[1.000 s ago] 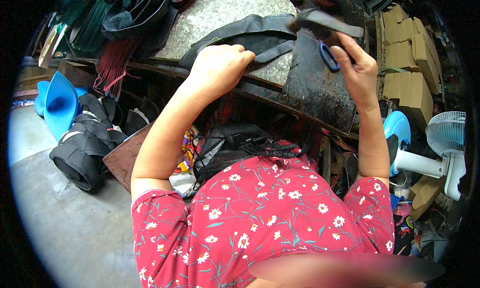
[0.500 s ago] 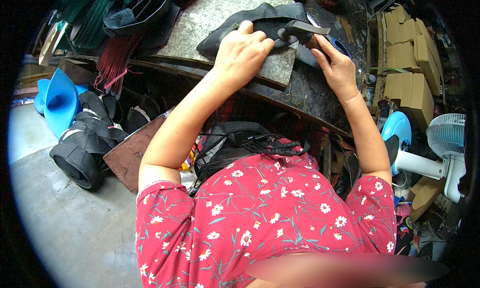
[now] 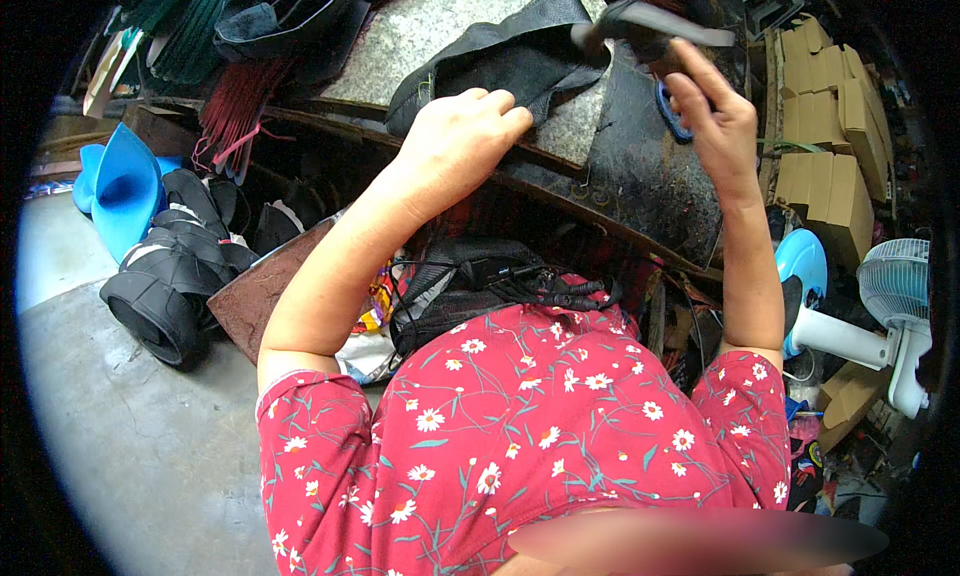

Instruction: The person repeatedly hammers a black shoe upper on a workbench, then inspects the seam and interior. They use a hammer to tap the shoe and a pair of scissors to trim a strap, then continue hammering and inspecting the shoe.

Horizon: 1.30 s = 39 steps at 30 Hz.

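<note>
A hammer [image 3: 652, 26], blurred, is clamped in the right hand [image 3: 718, 126] and is held near the right end of a black leather piece [image 3: 490, 66]. The leather is laid on a speckled stone slab [image 3: 425, 26], which is set on the dark workbench [image 3: 650, 176]. The left hand [image 3: 463, 144] is curled into a fist at the leather's near edge; whether any leather is gripped cannot be told, as the fingertips are hidden

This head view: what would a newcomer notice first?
Probably the red flowered shirt, filling the lower middle. At upper right, the right hand holds a blurred dark tool; the left hand is at black material on a speckled slab. A curled blue sheet stands out at far left.
</note>
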### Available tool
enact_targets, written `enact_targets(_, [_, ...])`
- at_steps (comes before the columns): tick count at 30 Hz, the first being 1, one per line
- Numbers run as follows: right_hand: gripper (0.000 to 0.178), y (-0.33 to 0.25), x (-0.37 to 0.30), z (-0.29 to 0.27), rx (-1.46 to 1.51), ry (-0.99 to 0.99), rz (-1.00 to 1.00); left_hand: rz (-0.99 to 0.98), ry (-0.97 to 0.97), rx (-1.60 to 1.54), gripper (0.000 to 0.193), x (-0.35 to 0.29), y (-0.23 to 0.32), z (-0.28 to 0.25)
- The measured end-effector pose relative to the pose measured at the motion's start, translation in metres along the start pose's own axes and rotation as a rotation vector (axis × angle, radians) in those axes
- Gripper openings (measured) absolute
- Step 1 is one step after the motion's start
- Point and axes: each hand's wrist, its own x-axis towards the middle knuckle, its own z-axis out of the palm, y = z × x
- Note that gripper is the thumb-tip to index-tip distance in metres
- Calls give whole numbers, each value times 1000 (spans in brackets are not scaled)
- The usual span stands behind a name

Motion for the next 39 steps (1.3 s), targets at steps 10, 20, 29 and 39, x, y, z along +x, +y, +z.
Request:
enact_targets(10, [35,-5,-8,5,-388,-116,-204,140,47,150,9,3,5,2])
enact_targets(20, [35,-12,-5,9,-508,-233,-110,134,107,159,4,20,4,12])
enact_targets(29, [39,9,-4,15,-559,-139,-214,84,202,157,10,33,-2,13])
enact_targets(39, [36,8,3,11,-545,-208,-109,53,166,214,9,1,3,1])
